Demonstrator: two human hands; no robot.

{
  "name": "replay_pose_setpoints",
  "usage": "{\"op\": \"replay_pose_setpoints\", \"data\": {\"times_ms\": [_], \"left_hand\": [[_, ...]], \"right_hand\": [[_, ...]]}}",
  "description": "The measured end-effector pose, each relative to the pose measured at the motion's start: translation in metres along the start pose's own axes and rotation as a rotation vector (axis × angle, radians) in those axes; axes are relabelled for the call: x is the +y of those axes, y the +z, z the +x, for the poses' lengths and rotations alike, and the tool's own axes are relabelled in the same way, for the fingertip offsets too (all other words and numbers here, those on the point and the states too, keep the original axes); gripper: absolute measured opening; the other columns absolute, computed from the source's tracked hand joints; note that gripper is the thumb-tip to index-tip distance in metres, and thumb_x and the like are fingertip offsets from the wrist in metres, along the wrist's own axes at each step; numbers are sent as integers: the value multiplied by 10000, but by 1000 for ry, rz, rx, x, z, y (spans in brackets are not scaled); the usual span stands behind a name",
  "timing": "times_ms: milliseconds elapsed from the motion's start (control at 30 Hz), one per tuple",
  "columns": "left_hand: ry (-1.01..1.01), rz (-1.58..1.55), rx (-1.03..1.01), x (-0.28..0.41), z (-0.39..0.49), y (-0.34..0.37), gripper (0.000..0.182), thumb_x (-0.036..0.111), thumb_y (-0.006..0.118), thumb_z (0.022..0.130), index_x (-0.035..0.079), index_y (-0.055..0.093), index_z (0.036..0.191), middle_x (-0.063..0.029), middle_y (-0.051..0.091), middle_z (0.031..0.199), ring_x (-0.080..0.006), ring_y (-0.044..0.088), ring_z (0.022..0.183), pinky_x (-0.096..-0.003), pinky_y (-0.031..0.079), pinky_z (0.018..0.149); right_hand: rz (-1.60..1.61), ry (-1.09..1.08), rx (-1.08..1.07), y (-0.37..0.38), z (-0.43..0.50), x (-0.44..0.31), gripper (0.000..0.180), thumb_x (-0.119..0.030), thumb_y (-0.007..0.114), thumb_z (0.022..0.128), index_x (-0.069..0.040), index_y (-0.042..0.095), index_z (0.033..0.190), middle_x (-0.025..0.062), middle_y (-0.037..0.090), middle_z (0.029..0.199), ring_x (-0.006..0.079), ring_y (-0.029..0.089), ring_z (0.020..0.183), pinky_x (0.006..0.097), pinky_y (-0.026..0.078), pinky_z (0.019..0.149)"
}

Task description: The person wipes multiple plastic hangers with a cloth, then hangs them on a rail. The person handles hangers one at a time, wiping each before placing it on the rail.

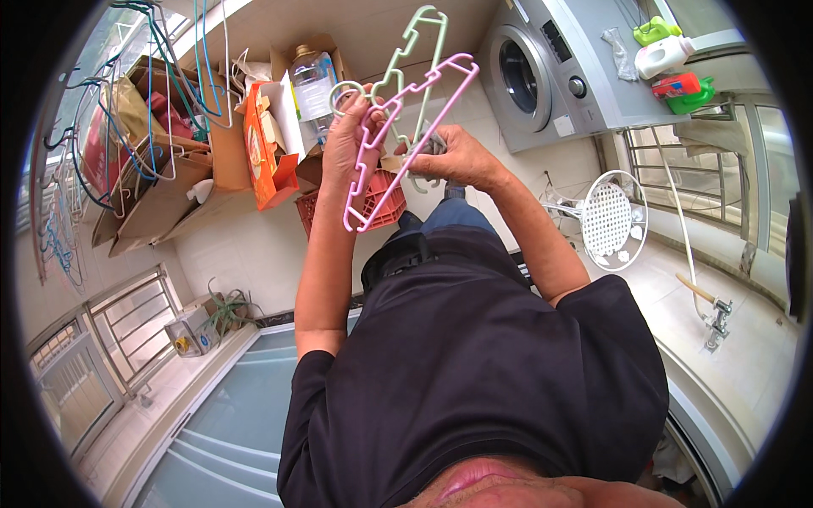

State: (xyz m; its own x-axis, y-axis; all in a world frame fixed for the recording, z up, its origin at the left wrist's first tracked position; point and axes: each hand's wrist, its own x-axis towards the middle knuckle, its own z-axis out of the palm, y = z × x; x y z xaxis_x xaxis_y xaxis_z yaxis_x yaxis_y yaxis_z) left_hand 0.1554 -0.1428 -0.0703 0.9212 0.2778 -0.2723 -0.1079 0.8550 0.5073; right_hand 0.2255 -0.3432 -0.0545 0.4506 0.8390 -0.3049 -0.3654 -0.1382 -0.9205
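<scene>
My left hand (357, 133) grips a pale green plastic clothes hanger (434, 63) and a pink one (460, 91) near their hook ends. The green hanger's round hook loop shows just left of the fingers. Both hangers have notched bars and slant up and away to the right. In my right hand (457, 155) is a small bunched grey cloth (433, 145), held beside the lower part of the green hanger. The pink hanger's long bar passes in front of that hand, and its fingertips are partly hidden.
A red plastic crate (387, 206) stands below the hands, near cardboard boxes (230, 140) and a large clear plastic bottle (312, 79). Wire hangers (152, 95) hang at left. To the right are a front-loading washing machine (517, 73), a round white stool (606, 219) and a tap (719, 320).
</scene>
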Motion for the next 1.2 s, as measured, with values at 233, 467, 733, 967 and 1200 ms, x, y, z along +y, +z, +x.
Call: {"op": "replay_pose_setpoints", "data": {"times_ms": [233, 467, 733, 967, 1200], "left_hand": [[0, 370, 23, 3, -10, 31, 293, 105, 604, 1020, -17, 623, 1286, -74, 660, 947, -112, 640, 745, -230, 536, 641], [87, 362, -77, 27, -40, 37, 432, 110, 520, 1008, -53, 511, 1408, -85, 612, 919, -139, 634, 723, -269, 557, 640], [141, 868, -76, 65, -71, 5, 150, 52, 545, 1029, 6, 573, 1169, -50, 627, 852, -98, 599, 702, -228, 480, 632], [193, 1068, -54, 34, -46, 6, 528, 23, 739, 910, 31, 544, 1401, 34, 572, 824, -37, 510, 701, -212, 423, 602], [193, 1276, -335, 25, -32, 24, 370, 82, 845, 806, 95, 748, 1163, 48, 558, 766, -79, 528, 698, -239, 467, 662]], "right_hand": [[27, -42, 182, 5, -3, 5, 225, -201, 808, 869, -49, 707, 1000, -7, 673, 781, 66, 623, 671, 219, 479, 582], [221, -122, 148, -19, 1, 13, 209, -182, 765, 922, -28, 703, 1048, 25, 669, 828, 117, 657, 710, 278, 551, 629], [228, -80, 43, -50, -6, 14, 239, -209, 785, 895, -37, 688, 1031, 53, 691, 897, 129, 675, 779, 284, 570, 693], [212, 44, -259, -55, -15, 13, 295, -247, 780, 832, -36, 645, 987, 93, 690, 855, 162, 673, 754, 298, 546, 651], [333, 179, -358, -50, -22, 21, 359, -223, 760, 751, -1, 622, 997, 128, 680, 819, 214, 645, 600, 325, 521, 525]]}}
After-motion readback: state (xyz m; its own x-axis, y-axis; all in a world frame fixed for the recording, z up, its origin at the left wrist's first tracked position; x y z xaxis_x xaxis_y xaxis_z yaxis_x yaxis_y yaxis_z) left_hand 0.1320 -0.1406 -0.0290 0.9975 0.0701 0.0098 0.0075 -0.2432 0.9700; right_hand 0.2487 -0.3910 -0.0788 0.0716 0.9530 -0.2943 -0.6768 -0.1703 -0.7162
